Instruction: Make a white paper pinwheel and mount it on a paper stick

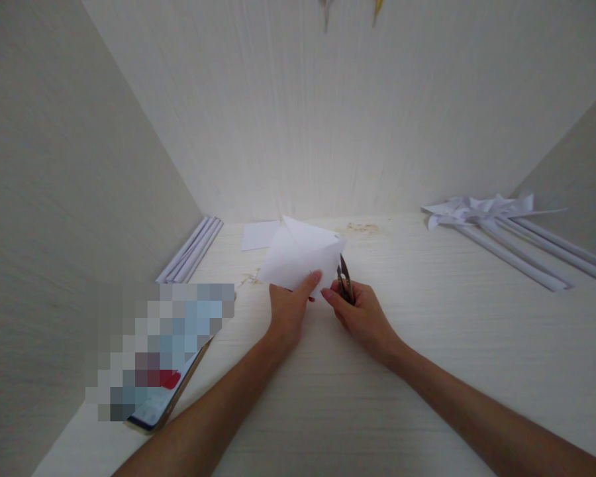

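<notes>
Folded paper (298, 258) in left hand (288, 308), snips (345, 281) just right.

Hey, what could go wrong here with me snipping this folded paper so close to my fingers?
1. The small metal snips in your right hand sit right beside your left hand's thumb, so a nick seems possible.
2. The folded white paper sheet is pinched only at its lower edge and held off the white table; it may flex and the cut could wander.
</notes>
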`<state>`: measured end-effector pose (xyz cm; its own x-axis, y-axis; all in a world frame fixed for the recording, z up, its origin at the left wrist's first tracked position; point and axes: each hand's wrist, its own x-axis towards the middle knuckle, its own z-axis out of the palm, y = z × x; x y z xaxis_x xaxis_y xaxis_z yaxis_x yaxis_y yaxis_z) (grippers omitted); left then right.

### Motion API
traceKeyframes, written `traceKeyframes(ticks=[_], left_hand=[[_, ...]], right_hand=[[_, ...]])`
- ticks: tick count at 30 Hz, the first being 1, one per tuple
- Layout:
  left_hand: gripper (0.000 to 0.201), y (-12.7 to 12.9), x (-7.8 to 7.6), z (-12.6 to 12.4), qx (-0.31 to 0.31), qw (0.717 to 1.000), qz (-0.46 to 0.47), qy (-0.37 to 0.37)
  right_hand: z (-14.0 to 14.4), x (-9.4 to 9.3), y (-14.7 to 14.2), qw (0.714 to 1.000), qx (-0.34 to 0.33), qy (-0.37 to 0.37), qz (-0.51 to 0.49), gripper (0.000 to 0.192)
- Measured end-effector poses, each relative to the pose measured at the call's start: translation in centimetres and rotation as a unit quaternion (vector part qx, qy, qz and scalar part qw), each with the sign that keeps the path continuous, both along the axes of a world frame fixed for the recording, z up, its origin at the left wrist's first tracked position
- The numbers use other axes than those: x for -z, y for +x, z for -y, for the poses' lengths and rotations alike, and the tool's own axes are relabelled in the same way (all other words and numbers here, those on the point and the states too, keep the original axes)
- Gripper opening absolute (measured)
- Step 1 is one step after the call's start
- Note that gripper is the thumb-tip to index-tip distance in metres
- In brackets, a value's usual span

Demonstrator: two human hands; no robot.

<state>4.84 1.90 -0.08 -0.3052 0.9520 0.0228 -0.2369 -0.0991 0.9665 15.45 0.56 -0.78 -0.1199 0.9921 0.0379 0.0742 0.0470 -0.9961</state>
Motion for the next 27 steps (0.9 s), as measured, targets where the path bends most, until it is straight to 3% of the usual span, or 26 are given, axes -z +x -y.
traceKeyframes(ticks=[13, 20, 27], left_hand=[[0.030, -0.34, 0.44, -0.71, -0.067, 0.993, 0.092, -0.019], [0.030, -0.03, 0.37, -0.40, -0.003, 0.996, 0.093, -0.013], [0.023, -0.04, 0.67, -0.40, 0.010, 0.999, 0.043, 0.007]], right_hand=[[0.21, -0.25, -0.09, 0.997, 0.000, 0.045, 0.055, 0.014], [0.03, -0.12, 0.09, 0.999, 0.050, 0.016, -0.012, 0.019], [-0.08, -0.11, -0.01, 0.999, 0.039, 0.009, -0.024, 0.015]])
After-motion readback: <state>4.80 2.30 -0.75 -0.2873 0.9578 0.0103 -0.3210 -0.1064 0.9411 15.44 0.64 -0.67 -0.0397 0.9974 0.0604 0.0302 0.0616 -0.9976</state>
